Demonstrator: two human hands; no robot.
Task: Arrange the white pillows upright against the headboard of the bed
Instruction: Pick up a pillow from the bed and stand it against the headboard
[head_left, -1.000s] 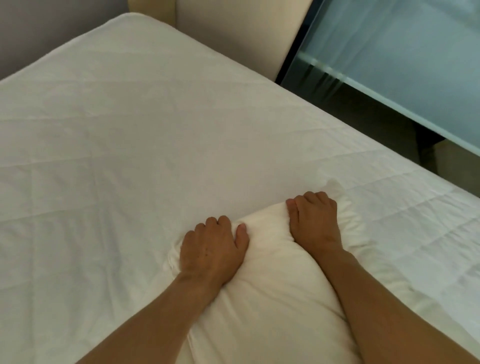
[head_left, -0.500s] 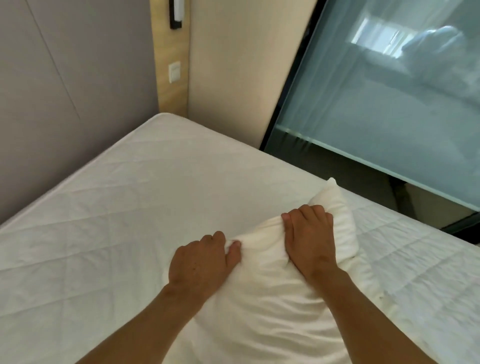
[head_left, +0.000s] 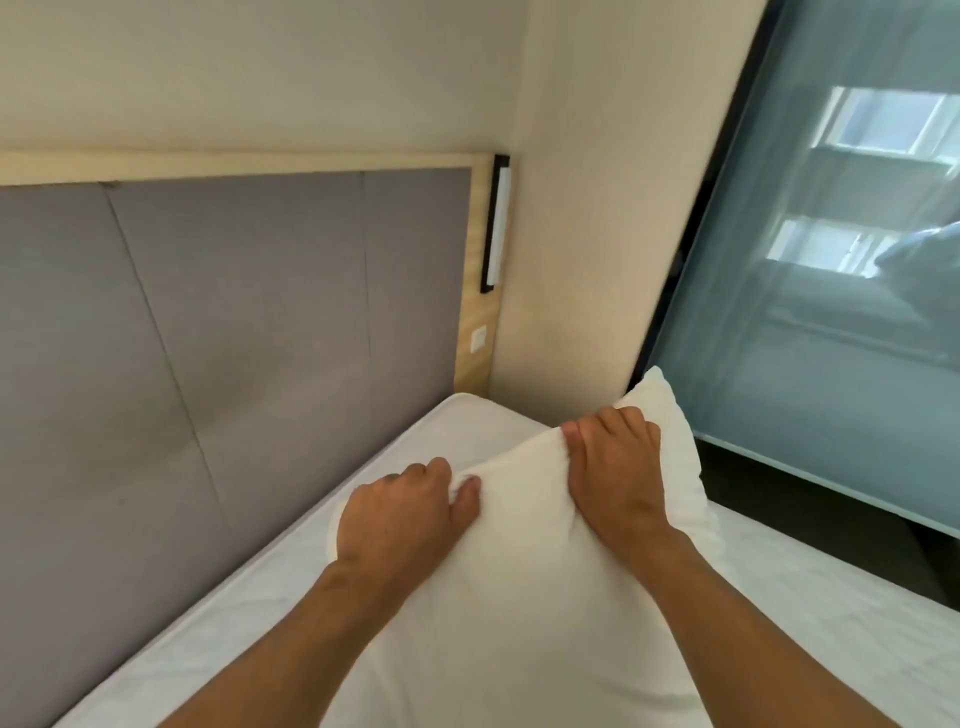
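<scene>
One white pillow (head_left: 524, 587) is raised off the white mattress (head_left: 249, 613), with its far edge and upper right corner lifted. My left hand (head_left: 400, 519) pinches the far edge on the left. My right hand (head_left: 613, 467) grips the same edge further right, near the raised corner. The grey padded headboard (head_left: 234, 338) with a pale wooden frame stands to the left and ahead, a short way beyond the pillow. No other pillow is in view.
A black and white wall lamp (head_left: 496, 223) and a white switch (head_left: 478, 338) sit on the headboard's wooden side strip. A cream wall (head_left: 587, 208) meets the bed's far corner. A frosted glass panel (head_left: 831, 291) with a dark frame runs along the right side.
The pillow has been lifted off the mattress and carried toward the headboard. The view has tipped upward, so the whole headboard and lamp now show.
</scene>
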